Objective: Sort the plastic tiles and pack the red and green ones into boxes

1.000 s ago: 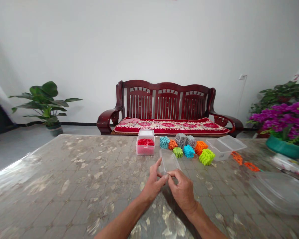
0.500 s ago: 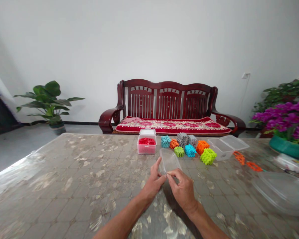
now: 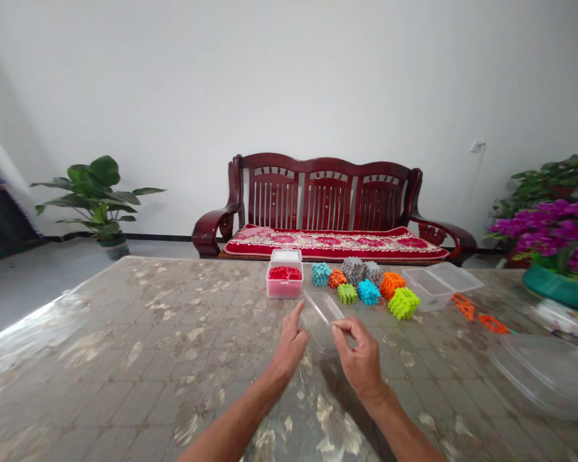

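Observation:
Between my hands is a clear plastic lid (image 3: pixel 322 314) with rounded corners, raised over the table and tilted. My left hand (image 3: pixel 288 340) holds its left edge, the index finger stretched along the side and the thumb near the lower corner. The right edge is pinched between the thumb and fingers of my right hand (image 3: pixel 360 356). Just beyond my left hand stands a small clear box (image 3: pixel 284 292) of red plastic pieces (image 3: pixel 285 274), its own lid raised at the back.
Knobbly block clusters in grey (image 3: pixel 353 270), blue (image 3: pixel 368 292), orange (image 3: pixel 392 284) and lime (image 3: pixel 404 303) sit beyond my hands. To their right are an open clear box (image 3: pixel 428 298), flat orange pieces (image 3: pixel 492 323) and a large clear container (image 3: pixel 549 372). A flowerpot (image 3: pixel 559 285) stands far right.
My right hand has slid up and right along the lid's edge, away from my left hand. The lid has turned and tilted, and my left hand has shifted slightly left.

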A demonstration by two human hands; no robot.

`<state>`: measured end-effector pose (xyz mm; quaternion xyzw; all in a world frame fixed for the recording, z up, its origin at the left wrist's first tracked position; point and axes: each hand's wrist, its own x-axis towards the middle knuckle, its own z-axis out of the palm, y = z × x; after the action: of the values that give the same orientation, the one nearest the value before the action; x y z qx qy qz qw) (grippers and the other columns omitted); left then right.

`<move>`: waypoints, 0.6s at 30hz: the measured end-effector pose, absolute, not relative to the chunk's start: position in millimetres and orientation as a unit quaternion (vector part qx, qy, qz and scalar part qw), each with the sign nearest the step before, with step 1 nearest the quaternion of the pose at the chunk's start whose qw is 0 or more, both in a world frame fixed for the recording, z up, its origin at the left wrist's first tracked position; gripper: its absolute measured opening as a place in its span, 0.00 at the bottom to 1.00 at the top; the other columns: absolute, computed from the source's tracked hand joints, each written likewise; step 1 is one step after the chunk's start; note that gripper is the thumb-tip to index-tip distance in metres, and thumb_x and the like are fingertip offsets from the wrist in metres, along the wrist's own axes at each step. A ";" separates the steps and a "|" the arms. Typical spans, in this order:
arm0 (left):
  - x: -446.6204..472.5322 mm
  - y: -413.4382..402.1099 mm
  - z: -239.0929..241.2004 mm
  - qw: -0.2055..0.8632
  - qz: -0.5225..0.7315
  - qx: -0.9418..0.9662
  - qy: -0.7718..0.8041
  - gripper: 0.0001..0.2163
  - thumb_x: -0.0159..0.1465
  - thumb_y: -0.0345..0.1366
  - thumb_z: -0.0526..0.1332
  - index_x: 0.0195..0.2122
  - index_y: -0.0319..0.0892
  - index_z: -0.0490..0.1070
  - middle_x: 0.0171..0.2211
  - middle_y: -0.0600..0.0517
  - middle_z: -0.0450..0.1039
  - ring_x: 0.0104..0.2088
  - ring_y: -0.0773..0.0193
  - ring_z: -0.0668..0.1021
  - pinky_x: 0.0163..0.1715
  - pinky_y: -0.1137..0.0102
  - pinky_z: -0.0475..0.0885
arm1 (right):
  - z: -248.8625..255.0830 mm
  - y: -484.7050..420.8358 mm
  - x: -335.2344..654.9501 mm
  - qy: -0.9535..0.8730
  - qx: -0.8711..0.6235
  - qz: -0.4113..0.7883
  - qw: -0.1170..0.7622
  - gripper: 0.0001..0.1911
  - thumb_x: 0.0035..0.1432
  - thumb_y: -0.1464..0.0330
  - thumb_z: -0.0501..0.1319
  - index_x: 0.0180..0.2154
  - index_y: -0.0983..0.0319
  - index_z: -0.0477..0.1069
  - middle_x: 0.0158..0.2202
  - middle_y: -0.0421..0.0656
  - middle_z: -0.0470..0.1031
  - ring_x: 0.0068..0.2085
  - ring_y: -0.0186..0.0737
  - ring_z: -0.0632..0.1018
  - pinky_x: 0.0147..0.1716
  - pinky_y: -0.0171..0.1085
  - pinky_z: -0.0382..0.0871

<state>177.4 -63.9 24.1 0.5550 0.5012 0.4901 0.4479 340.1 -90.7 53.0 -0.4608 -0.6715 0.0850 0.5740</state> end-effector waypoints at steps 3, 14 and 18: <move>174.6 -48.4 33.5 0.421 0.490 0.546 0.533 0.30 0.56 0.37 0.59 0.61 0.41 0.64 0.58 0.41 0.64 0.57 0.52 0.69 0.59 0.58 0.62 | 48.9 -86.7 348.1 -0.633 -0.473 0.098 0.605 0.08 0.64 0.64 0.57 0.35 0.60 0.72 0.31 0.41 0.76 0.34 0.37 0.77 0.36 0.33 0.72; 177.9 -23.2 26.8 0.492 0.465 0.485 0.554 0.24 0.51 0.27 0.55 0.51 0.39 0.68 0.47 0.42 0.77 0.43 0.58 0.78 0.38 0.67 0.71 | 49.3 -73.5 371.3 -0.510 -0.479 0.157 0.697 0.13 0.64 0.57 0.56 0.38 0.60 0.67 0.38 0.49 0.79 0.39 0.43 0.81 0.42 0.44 0.76; 171.0 -32.1 22.6 0.457 0.486 0.479 0.570 0.20 0.55 0.30 0.54 0.50 0.41 0.70 0.47 0.45 0.77 0.46 0.57 0.77 0.42 0.66 0.71 | 54.0 -58.0 398.2 -0.411 -0.491 0.237 0.730 0.18 0.58 0.54 0.59 0.41 0.60 0.65 0.36 0.48 0.80 0.31 0.43 0.81 0.33 0.43 0.78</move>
<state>171.0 -32.1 22.6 0.4791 0.5705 0.4858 0.4572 398.2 -58.0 54.0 -0.4914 -0.4109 0.2372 0.7303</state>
